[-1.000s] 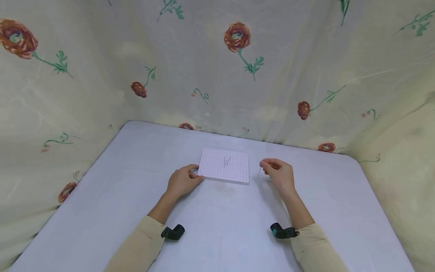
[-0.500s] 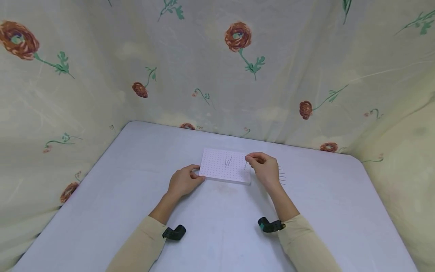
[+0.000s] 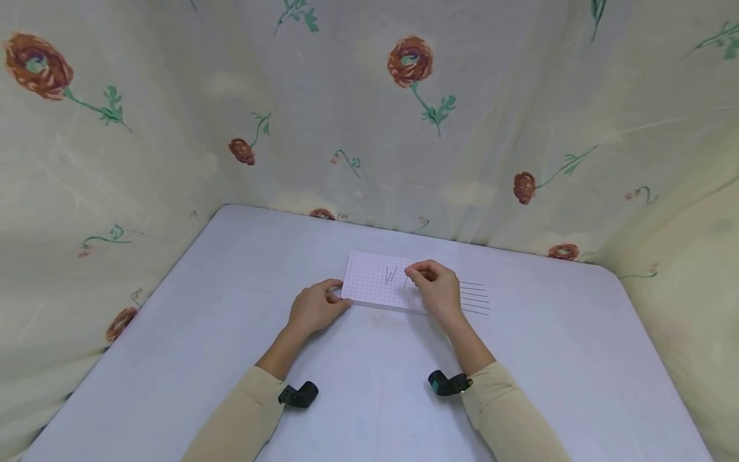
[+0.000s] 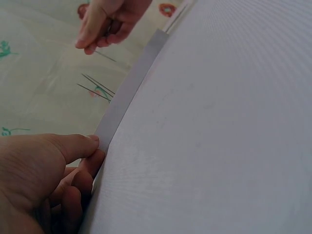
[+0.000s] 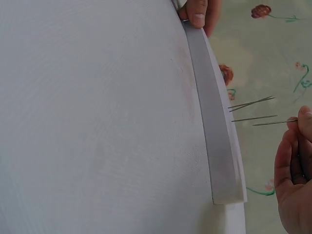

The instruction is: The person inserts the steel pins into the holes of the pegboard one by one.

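Observation:
A white pegboard (image 3: 365, 285) with rows of small holes lies on the table. Its front left corner is gripped by my left hand (image 3: 314, 308), thumb (image 4: 80, 146) on the front side. Three thin metal pins (image 5: 253, 118) stand in the board, slightly tilted. Above the board's right part, my right hand (image 3: 440, 294) pinches another thin metal pin (image 5: 273, 123) between thumb and fingertips. Its free lower end points down toward the board, apart from the standing pins in the right wrist view. My right hand hides the board's right end in the head view.
Several more thin pins (image 3: 476, 300) lie side by side in a row on the white table (image 3: 369, 378), right of the board. Behind the table hangs a flowered curtain (image 3: 323, 83). A small black wrist camera (image 3: 449, 384) sits at each cuff.
My right hand has moved left with its pin, from beside the board to over its right part, uncovering the row of pins on the table. The left hand keeps its grip.

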Tool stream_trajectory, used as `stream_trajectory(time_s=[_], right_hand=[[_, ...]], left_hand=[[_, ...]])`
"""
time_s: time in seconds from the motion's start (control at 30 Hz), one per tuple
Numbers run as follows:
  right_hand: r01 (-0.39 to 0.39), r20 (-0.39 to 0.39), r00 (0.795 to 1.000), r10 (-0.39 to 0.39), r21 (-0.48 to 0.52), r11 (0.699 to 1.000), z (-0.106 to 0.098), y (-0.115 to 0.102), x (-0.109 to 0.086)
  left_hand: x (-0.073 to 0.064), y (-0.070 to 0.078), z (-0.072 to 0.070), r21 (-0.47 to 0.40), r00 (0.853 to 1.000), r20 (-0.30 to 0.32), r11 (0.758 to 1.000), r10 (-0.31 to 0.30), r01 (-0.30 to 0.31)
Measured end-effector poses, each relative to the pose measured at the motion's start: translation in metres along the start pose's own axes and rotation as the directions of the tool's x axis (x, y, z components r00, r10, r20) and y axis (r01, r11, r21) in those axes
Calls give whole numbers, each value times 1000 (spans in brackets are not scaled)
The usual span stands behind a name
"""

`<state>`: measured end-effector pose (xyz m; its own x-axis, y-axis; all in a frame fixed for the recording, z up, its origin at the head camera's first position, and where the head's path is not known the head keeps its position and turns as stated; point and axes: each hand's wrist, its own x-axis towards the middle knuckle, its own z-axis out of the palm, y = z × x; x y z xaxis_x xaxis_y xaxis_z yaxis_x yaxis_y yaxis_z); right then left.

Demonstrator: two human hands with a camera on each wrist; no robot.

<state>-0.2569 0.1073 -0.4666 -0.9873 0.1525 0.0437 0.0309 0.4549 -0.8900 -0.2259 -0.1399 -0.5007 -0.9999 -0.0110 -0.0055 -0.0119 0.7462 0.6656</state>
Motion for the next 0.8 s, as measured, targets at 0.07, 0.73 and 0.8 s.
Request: stream_trajectory(time_s=[0.07, 0.73, 0.8], right_hand=[[7, 0, 1000, -7, -4, 1000, 2, 0, 1], [45, -14, 999, -46, -25, 999, 21, 1, 2], [42, -13, 999, -43, -25, 999, 22, 2, 2]], left_hand=[[0, 0, 0, -1, 1000, 2, 1000, -2, 2], [2, -3, 0, -2, 1000, -1, 1000, 1, -1], [1, -2, 1, -4, 1000, 4, 1000, -1, 1]])
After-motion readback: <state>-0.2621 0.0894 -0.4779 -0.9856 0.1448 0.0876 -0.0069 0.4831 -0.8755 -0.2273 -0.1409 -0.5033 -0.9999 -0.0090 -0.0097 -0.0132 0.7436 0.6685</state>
